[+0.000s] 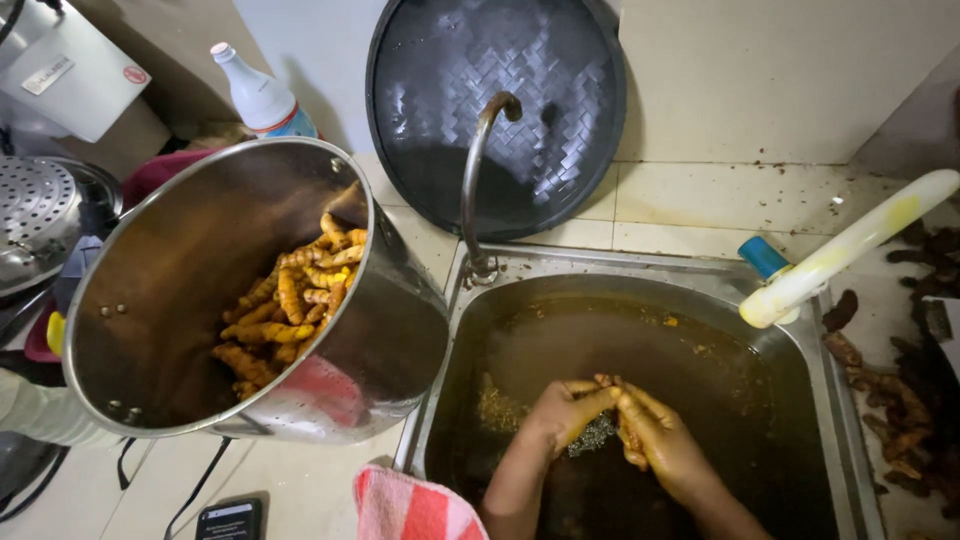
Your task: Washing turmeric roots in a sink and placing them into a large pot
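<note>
- Far left: steel pot (190, 300) tilted on the surface, mouth toward the sink, so the scrubbed orange roots (290, 300) pile at its low side.
- Centre: sink (640, 275) full of murky brown water under a curved tap (480, 150).
- Left hand (565, 410), grip pinching a scouring pad (595, 435) against the root.
- Right hand (660, 440), grip clamped on a muddy root (628, 430), just above the water.
- Right: unwashed dark roots (900, 400) on the surface.

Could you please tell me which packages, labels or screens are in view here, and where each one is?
Plastic bottle: behind the steel pot, white with blue label.
White appliance: top left, grey strip label, round red sticker.
Phone: bottom edge, dark, lit screen.
</note>
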